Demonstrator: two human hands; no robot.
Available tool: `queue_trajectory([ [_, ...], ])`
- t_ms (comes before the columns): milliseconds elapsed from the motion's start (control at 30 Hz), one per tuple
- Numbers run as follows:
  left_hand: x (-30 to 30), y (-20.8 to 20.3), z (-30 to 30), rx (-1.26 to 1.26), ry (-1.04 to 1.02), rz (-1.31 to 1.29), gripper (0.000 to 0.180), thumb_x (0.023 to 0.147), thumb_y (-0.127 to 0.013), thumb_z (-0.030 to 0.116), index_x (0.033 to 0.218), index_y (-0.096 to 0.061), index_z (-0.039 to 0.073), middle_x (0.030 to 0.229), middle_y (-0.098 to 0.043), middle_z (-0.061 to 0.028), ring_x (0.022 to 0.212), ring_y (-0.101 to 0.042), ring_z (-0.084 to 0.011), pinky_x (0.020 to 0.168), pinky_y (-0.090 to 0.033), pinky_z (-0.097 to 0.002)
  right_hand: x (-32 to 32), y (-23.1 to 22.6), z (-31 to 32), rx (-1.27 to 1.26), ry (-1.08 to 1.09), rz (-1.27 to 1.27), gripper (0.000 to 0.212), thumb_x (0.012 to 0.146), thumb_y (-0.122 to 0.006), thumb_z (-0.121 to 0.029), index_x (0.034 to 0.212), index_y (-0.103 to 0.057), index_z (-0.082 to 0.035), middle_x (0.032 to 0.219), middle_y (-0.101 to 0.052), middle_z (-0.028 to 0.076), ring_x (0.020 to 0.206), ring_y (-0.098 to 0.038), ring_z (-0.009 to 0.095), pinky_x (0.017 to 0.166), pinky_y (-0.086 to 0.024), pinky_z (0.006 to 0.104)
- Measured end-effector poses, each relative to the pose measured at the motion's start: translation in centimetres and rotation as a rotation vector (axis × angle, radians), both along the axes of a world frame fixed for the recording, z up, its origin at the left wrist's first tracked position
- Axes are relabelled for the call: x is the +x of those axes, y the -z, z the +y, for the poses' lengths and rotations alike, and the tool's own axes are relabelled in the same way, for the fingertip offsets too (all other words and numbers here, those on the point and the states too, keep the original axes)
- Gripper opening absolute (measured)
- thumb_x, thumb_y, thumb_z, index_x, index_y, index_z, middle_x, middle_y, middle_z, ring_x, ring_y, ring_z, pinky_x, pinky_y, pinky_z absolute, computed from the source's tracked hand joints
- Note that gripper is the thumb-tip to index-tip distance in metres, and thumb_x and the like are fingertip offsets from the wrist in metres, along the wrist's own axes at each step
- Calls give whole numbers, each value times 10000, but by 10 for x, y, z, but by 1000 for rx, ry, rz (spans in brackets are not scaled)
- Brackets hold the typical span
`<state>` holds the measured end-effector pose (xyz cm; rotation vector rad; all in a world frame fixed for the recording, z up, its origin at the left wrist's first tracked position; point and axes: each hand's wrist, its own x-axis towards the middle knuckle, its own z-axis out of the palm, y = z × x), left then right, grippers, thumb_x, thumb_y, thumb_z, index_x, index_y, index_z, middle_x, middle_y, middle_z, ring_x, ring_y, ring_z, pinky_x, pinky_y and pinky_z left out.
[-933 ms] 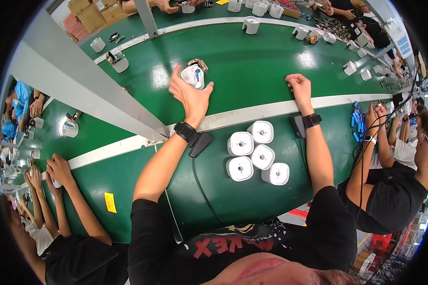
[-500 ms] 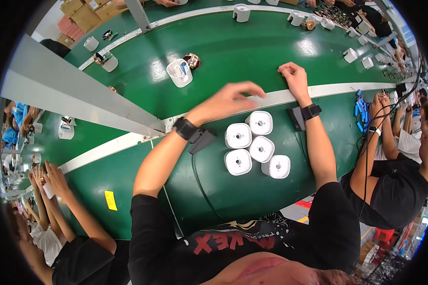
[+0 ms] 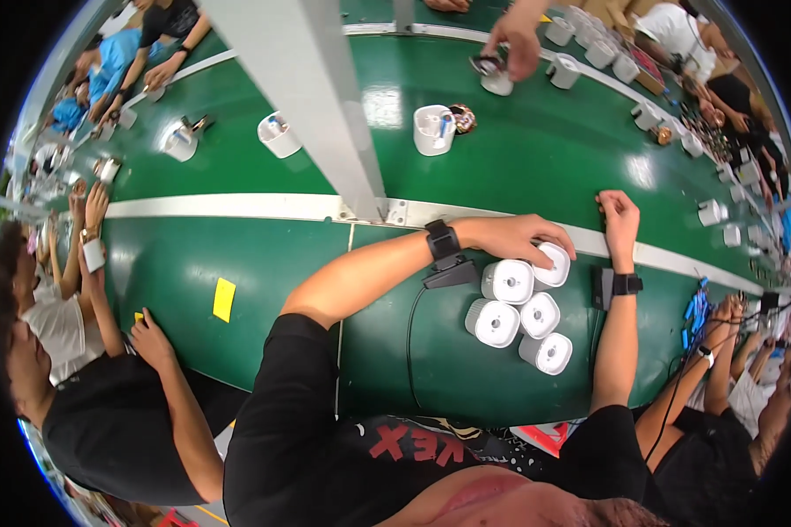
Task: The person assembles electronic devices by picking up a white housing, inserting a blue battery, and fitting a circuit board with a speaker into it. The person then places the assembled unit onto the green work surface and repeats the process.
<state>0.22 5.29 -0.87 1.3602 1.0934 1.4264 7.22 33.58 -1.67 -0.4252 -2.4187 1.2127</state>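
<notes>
Several white rounded-square plastic housings (image 3: 496,323) stand in a cluster on the green bench before me, each with a small hole in the middle of its top face. My left hand (image 3: 520,237) reaches across from the left, its thumb and fingers bent round the farthest housing (image 3: 552,266). Part of that housing is hidden beneath the fingers. To the right of the cluster, my right hand (image 3: 620,218) lies by the pale rail with its fingers curled in; nothing shows in it. Black straps with small dark boxes sit on both wrists.
Beyond the pale rail (image 3: 281,206), white housings with parts inside (image 3: 433,132) stand on the green belt, where another person's hand (image 3: 514,48) holds one. A grey post (image 3: 299,88) rises ahead. A yellow note (image 3: 224,299) lies left; blue cylinders (image 3: 697,316) lie right.
My view has swung left, so the bench things appear farther right. My left hand has come down from above the rail onto the farthest housing. My right hand stays curled by the rail.
</notes>
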Motion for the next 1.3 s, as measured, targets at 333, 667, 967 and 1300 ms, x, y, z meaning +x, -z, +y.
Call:
queue_trajectory([
  [333,-17,9,-6,25,-223,6,372,825,-628,83,1189,-610,5,1125,-656,-97,1029,-609,-146,932,-473,-284,3,10,7,37,-15,-12,172,945,-620,-151,924,-664,15,834,-687,36,699,-558,61,622,-436,206],
  [667,-13,20,-8,46,-281,17,359,805,-633,97,1149,-634,-6,1096,-681,-99,1006,-640,-168,896,-498,-298,2,20,13,48,-16,-67,167,951,-609,-170,965,-676,-18,874,-690,2,699,-529,40,568,-374,189],
  [967,-16,19,-10,-4,-291,83,381,807,-654,164,1151,-643,0,1090,-687,-109,1002,-647,-186,895,-498,-305,2,19,10,32,-2,-50,170,949,-616,-157,935,-678,1,859,-688,20,689,-524,55,599,-397,199],
  [1300,-16,30,-9,21,-319,129,381,816,-675,200,1143,-648,6,1086,-692,-105,983,-652,-191,875,-501,-308,-2,29,12,31,-25,-20,178,949,-616,-161,927,-676,5,861,-683,21,690,-519,58,603,-396,204],
])
